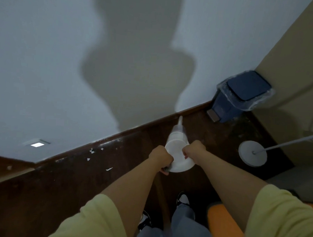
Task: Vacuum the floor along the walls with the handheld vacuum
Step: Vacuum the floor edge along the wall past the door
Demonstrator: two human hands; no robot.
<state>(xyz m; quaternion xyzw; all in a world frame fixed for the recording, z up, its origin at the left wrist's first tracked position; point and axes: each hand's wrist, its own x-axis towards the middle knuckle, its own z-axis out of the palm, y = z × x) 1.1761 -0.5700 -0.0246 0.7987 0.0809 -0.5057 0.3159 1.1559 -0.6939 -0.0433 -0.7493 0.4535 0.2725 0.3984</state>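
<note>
A white handheld vacuum points away from me, its narrow nozzle tip touching the dark floor right at the brown baseboard under the white wall. My left hand grips the vacuum's rear left side, fingers curled round it. On the right side, my right hand holds the body the same way. Several white paper scraps lie on the floor to the left, near the baseboard.
A dark blue pedal bin with a clear liner stands in the corner at the right. A round white lamp base with a slanting pole sits on the floor right of the vacuum. My shoes are below; an orange object lies beside them.
</note>
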